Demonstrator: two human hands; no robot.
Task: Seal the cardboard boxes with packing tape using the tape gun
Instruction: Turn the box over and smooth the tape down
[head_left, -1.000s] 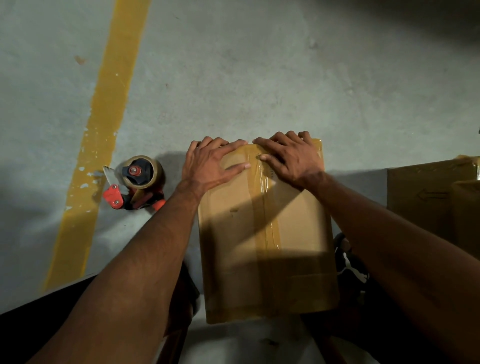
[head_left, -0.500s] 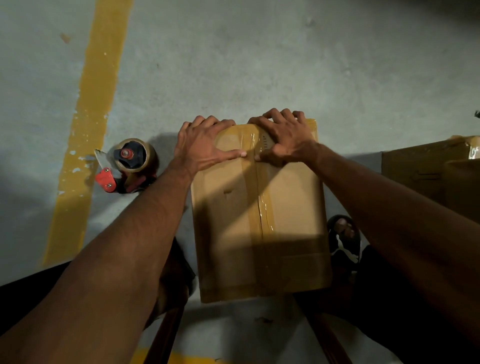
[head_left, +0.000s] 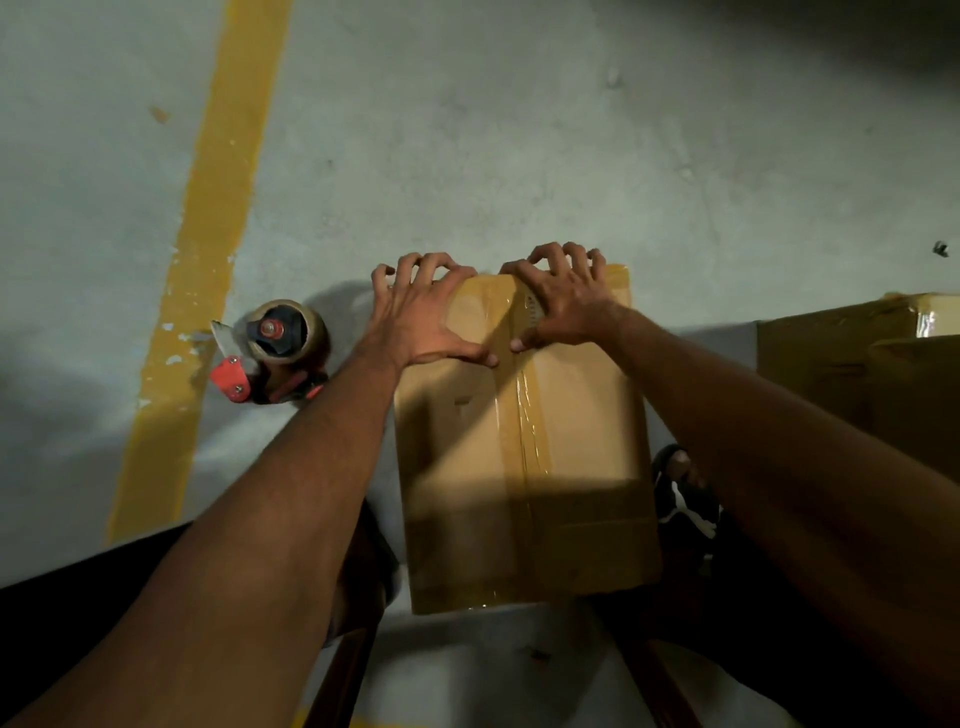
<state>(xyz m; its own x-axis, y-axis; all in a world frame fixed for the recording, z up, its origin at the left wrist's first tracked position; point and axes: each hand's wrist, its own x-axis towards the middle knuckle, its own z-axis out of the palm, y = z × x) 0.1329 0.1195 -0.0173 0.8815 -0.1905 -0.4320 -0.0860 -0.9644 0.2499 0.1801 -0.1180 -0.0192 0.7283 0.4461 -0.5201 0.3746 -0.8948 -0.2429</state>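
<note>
A brown cardboard box (head_left: 571, 441) lies on the concrete floor in front of me, with a strip of clear tape (head_left: 527, 415) running along its middle seam. My left hand (head_left: 421, 317) grips the box's far edge at the left corner, fingers curled over the rim and thumb flat on top. My right hand (head_left: 563, 301) grips the same far edge just right of the seam, fingers hooked over it, thumb on the tape. The red tape gun (head_left: 270, 353) with its brown roll lies on the floor left of the box, touched by neither hand.
More cardboard boxes (head_left: 857, 374) stand at the right edge. A yellow painted line (head_left: 208, 260) runs along the floor at the left. A black shoe (head_left: 680, 493) shows beside the box's right side. Dark trousers fill the lower corners.
Both hands have slid from lying flat on the box top to its far edge, and their fingers now curl over the rim. The tape gun has stayed where it lay.
</note>
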